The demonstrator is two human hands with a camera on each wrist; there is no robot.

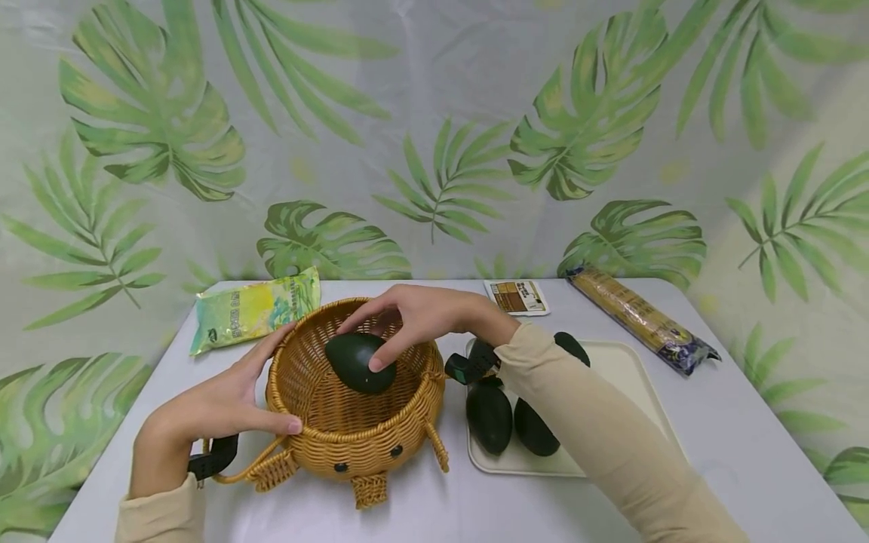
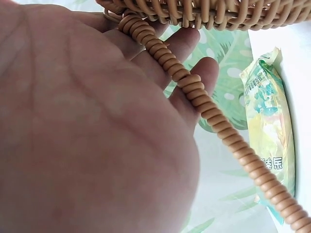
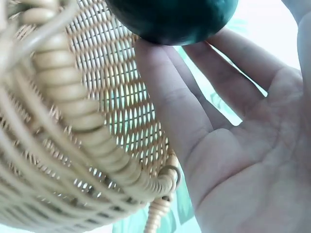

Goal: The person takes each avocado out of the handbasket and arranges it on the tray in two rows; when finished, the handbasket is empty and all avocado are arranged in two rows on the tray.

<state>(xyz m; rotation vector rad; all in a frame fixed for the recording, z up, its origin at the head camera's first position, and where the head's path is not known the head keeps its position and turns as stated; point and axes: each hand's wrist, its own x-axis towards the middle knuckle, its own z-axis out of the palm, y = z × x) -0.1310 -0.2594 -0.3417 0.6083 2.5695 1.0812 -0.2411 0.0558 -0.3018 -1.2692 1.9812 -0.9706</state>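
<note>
In the head view my right hand point(image 1: 428, 313) holds a dark green avocado point(image 1: 357, 363) between thumb and fingers, inside the mouth of a round wicker basket point(image 1: 353, 437). The basket has two black button eyes and small woven limbs. On its left side, my left hand point(image 1: 217, 400) rests against the rim, thumb at the front and fingers farther back. The left wrist view shows those fingers point(image 2: 187, 97) extended behind the wrapped basket handle point(image 2: 228, 131). In the right wrist view the fingertips touch the avocado point(image 3: 175, 22) beside the basket wall point(image 3: 114, 73).
Several more avocados point(image 1: 489, 418) lie on a cream tray point(image 1: 627, 377) at the right, partly behind my right sleeve. A green-yellow packet point(image 1: 254, 311) lies behind the basket. At the back are a small white-edged pack point(image 1: 518, 297) and a long noodle packet point(image 1: 638, 317).
</note>
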